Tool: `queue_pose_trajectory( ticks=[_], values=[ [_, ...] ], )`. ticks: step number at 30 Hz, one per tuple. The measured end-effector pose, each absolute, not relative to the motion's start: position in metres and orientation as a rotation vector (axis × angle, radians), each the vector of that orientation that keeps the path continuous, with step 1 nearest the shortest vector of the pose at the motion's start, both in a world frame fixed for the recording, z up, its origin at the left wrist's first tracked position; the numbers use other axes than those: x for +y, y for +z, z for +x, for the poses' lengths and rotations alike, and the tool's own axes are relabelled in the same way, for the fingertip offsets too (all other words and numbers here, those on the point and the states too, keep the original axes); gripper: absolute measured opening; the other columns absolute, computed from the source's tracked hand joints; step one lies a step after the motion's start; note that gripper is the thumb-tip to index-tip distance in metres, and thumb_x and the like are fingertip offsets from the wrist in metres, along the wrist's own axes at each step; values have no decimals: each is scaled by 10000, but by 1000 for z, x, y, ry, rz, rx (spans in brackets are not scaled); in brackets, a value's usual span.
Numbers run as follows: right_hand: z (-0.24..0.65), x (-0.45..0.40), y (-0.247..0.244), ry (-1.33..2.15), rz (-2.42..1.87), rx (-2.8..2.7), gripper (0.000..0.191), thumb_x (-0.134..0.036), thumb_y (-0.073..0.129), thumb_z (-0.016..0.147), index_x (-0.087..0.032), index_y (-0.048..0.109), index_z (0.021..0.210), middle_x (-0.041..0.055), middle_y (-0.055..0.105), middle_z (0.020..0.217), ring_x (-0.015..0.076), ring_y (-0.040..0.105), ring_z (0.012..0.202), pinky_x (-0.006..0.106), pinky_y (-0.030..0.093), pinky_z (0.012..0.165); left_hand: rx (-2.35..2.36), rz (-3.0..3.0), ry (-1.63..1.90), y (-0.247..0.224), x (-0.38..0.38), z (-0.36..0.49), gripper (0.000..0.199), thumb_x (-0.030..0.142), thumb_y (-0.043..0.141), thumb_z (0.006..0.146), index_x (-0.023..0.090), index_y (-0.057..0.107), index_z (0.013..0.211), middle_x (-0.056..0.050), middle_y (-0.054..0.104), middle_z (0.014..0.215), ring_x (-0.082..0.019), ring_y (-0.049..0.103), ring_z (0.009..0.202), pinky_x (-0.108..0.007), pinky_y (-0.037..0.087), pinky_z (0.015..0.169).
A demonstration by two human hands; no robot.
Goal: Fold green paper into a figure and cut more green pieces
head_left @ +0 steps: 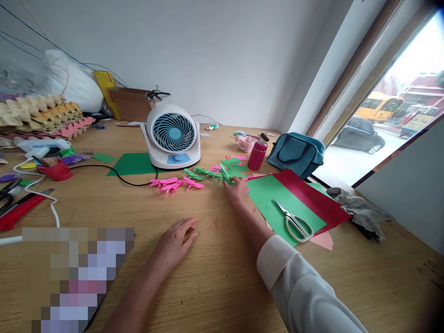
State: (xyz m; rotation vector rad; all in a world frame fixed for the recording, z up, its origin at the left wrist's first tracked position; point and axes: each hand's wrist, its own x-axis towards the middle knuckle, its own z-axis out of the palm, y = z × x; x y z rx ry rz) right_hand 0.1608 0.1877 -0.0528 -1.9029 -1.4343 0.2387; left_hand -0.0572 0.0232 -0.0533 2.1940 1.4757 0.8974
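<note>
My right hand [237,190] reaches to the green paper cutouts [208,173], its fingers closed at the right end of the pile on a green piece. Left of that pile lie pink paper cutouts [173,184]. My left hand [178,237] rests on the bare wood nearer to me, fingers curved, thumb apart, holding nothing. White-handled scissors [299,227] lie on a green sheet [274,196], right of my right forearm. Dark red sheets [312,196] are partly under and behind the green one.
A white fan [173,134] stands behind the cutouts, its black cable running left. A red bottle [257,155] and a teal bag [296,152] are at the back right. A red pen holder [58,170] and a red knife [24,210] lie on the left.
</note>
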Motion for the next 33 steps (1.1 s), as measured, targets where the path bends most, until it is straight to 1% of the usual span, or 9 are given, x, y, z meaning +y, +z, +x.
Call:
queue_pose_trajectory(
  ticks=[7, 14, 16, 19, 23, 28, 30, 32, 33],
  values=[
    [146, 197, -53, 268, -1963, -1348, 345, -434, 684, 761, -202, 726, 1012, 180, 624, 1155, 375, 556, 1116, 552, 379, 937, 1465, 2179, 881, -52, 25, -57, 309, 219, 534, 852, 202, 642, 1142, -78, 726, 965, -222, 701, 879, -373, 556, 836],
    [146, 189, -57, 275, -1914, -1348, 461, -478, 731, 711, -185, 700, 1066, 191, 609, 1191, 383, 538, 1144, 547, 365, 959, 1442, 2185, 881, -49, 21, -56, 327, 221, 553, 844, 217, 645, 1158, -74, 734, 976, -226, 705, 890, -366, 555, 838],
    [157, 183, -57, 275, -1887, -1345, 430, -468, 711, 732, -203, 694, 1070, 177, 609, 1203, 367, 540, 1142, 537, 364, 968, 1442, 2184, 875, -49, 21, -56, 329, 224, 553, 842, 213, 646, 1157, -76, 733, 976, -228, 705, 889, -371, 557, 840],
    [183, 176, -56, 292, -1850, -1300, 376, -445, 602, 822, -191, 677, 1089, 172, 614, 1206, 336, 567, 1103, 517, 389, 952, 1445, 2189, 869, -50, 22, -57, 331, 221, 544, 843, 213, 644, 1158, -79, 732, 990, -226, 701, 894, -371, 554, 849],
    [216, 164, -55, 355, -1754, -1308, 301, -341, 493, 871, -169, 669, 1044, 128, 664, 1111, 240, 629, 935, 400, 461, 883, 1448, 2208, 872, -50, 23, -57, 307, 234, 542, 851, 213, 645, 1139, -70, 730, 960, -224, 695, 887, -371, 547, 853],
    [216, 124, -60, 433, -1569, -1458, 217, -267, 479, 873, -184, 666, 945, 81, 686, 1009, 192, 644, 828, 323, 504, 806, 1437, 2243, 856, -53, 23, -54, 281, 233, 530, 862, 208, 645, 1118, -70, 724, 971, -222, 694, 900, -355, 551, 837],
    [201, 101, -60, 471, -1476, -1552, 169, -242, 500, 877, -212, 666, 892, 50, 691, 964, 181, 650, 844, 296, 510, 794, 1430, 2265, 859, -53, 22, -52, 264, 240, 523, 872, 212, 649, 1103, -69, 725, 988, -221, 694, 913, -348, 552, 840],
    [184, 76, -50, 531, -1370, -1666, 142, -198, 530, 866, -235, 661, 824, 14, 695, 891, 162, 650, 787, 271, 515, 752, 1427, 2292, 859, -53, 21, -50, 244, 258, 521, 881, 214, 660, 1077, -70, 727, 1013, -225, 691, 934, -347, 551, 849],
    [176, 63, -41, 589, -1252, -1764, 144, -191, 527, 880, -235, 657, 835, 16, 690, 870, 159, 645, 766, 267, 516, 721, 1425, 2303, 856, -52, 21, -50, 242, 268, 520, 885, 216, 666, 1071, -71, 728, 1027, -227, 689, 945, -347, 550, 854]
  ],
)
